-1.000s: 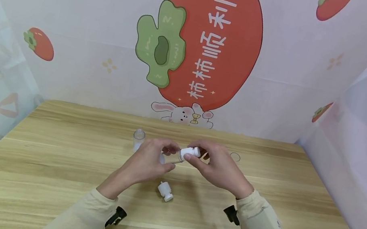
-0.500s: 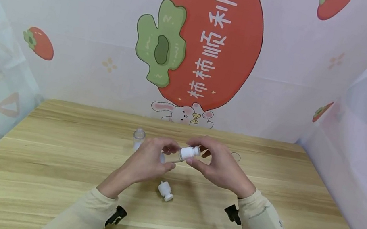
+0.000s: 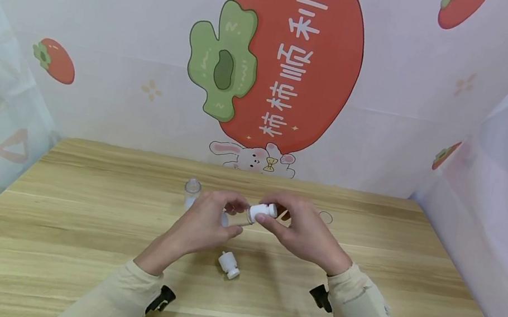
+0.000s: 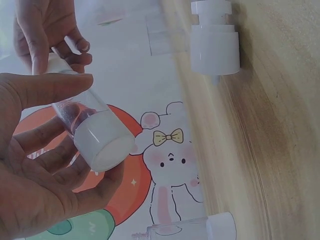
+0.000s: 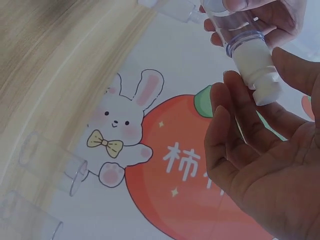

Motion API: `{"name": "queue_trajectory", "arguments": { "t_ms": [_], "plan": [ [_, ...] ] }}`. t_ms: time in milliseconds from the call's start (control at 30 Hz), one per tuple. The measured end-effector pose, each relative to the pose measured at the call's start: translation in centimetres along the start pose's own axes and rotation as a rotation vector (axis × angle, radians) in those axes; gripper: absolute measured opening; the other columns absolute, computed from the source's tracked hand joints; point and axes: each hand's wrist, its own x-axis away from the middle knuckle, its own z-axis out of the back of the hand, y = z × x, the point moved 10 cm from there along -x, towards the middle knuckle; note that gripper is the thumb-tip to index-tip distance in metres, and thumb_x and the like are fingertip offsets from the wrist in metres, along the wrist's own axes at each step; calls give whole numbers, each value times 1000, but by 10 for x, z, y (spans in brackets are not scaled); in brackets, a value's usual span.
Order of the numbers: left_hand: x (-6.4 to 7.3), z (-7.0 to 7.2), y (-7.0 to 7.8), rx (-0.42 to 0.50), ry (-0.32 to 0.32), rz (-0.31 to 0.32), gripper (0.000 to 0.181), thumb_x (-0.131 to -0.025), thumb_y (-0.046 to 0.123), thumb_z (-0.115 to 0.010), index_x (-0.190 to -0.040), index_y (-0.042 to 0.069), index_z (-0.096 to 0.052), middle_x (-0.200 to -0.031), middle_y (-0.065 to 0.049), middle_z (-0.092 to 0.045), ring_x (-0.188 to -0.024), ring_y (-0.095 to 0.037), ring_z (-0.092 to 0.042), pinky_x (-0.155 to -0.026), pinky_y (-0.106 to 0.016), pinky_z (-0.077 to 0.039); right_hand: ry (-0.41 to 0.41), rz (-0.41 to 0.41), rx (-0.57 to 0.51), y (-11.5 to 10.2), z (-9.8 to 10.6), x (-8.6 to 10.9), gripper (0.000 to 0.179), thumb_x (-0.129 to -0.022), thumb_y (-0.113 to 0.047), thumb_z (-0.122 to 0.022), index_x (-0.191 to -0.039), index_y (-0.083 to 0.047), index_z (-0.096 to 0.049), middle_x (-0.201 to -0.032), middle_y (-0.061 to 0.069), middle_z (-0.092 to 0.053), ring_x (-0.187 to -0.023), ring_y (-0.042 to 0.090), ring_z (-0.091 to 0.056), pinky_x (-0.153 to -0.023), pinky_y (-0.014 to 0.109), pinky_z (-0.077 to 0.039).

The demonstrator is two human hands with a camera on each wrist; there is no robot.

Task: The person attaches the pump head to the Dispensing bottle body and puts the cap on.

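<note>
My left hand (image 3: 203, 219) grips a clear bottle with a white base (image 4: 105, 144), its thumb and fingers curled around the body. The bottle tilts above the table, its mouth end up and to the right. A white pump head (image 3: 261, 212) sits on that mouth end. My right hand (image 3: 304, 231) holds the pump head's collar between thumb and fingers. In the right wrist view the pump's tip (image 5: 267, 93) sticks out toward the palm. Below the hands, a second white pump head (image 3: 228, 264) lies on its side on the wooden table (image 3: 112, 269).
A second clear bottle (image 3: 192, 188) with a white base stands behind my left hand. Two clear cylindrical caps, a nearer one (image 5: 52, 162) and another (image 5: 30, 220), show in the right wrist view. A printed cloth backdrop (image 3: 150, 49) rises at the table's back edge.
Half a second ago my right thumb and fingers were spread a little off the pump head; now they close on its collar again. My left hand and the bottle stay in place.
</note>
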Motion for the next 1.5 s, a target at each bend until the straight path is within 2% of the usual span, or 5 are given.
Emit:
{"name": "queue_trajectory", "arguments": {
  "t_ms": [400,633,967,1267,1500],
  "plan": [
    [0,0,-1,3,5,-2,33,-75,-3,-85,-105,4,-72,-97,-6,-72,-88,-21,-66,-84,-45,-57,28,14,5,-2,4,3,33,-87,-15,-82,-117,-10,-69,-106,-7,-67,-93,15,-62,-80,35,-54],
    [0,-1,-2,-6,6,-6,32,-76,-3,-84,-105,4,-73,-97,-6,-72,-88,-21,-66,-84,-44,-57,31,61,-1,-6,3,3,28,-88,-10,-80,-114,-10,-70,-105,-6,-68,-90,14,-63,-78,37,-56],
    [1,1,2,-10,9,-20,33,-75,-2,-85,-105,4,-73,-97,-5,-71,-88,-21,-65,-83,-44,-58,-6,-29,-31,3,-2,2,16,-94,-22,-75,-108,-15,-72,-89,-9,-65,-83,11,-61,-78,36,-55],
    [1,0,0,-11,11,-14,33,-75,-2,-86,-105,4,-73,-97,-5,-72,-88,-20,-66,-83,-42,-57,9,10,-13,1,0,4,34,-88,-14,-81,-119,-9,-68,-107,-7,-68,-94,20,-65,-81,36,-54],
    [1,1,0,-7,16,-25,33,-75,-4,-85,-104,4,-73,-96,-5,-72,-87,-20,-66,-83,-44,-57,7,29,-11,-2,0,4,28,-89,-11,-79,-115,-13,-70,-104,-8,-68,-90,12,-62,-80,34,-55]
  ]
}}
